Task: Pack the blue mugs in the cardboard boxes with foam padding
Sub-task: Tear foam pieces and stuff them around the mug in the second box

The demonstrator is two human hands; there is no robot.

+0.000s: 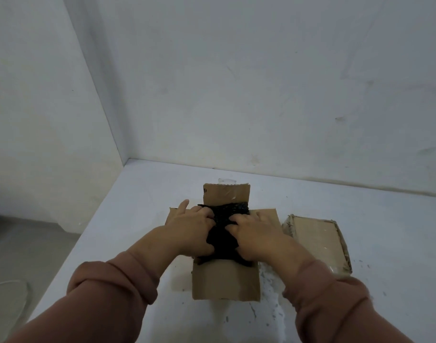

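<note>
At table (137, 219) centre, head view: I see my left hand (189, 226) and right hand (256, 233) gripping black foam padding (224, 243) inside the open cardboard box (225, 283), fingers curled into it. No blue mug shows. Uneven pressing could bunch the foam, leaving a mug exposed. A closed box (316, 241) lies to the right.

Obstacles: open box (225, 280), flaps spread, desk (142, 206) centre; its opening filled by black foam (224, 212) under left grip (192, 226) and right grip (256, 233). Closed box (316, 241) just right. Free desk: left side, far strip.
</note>
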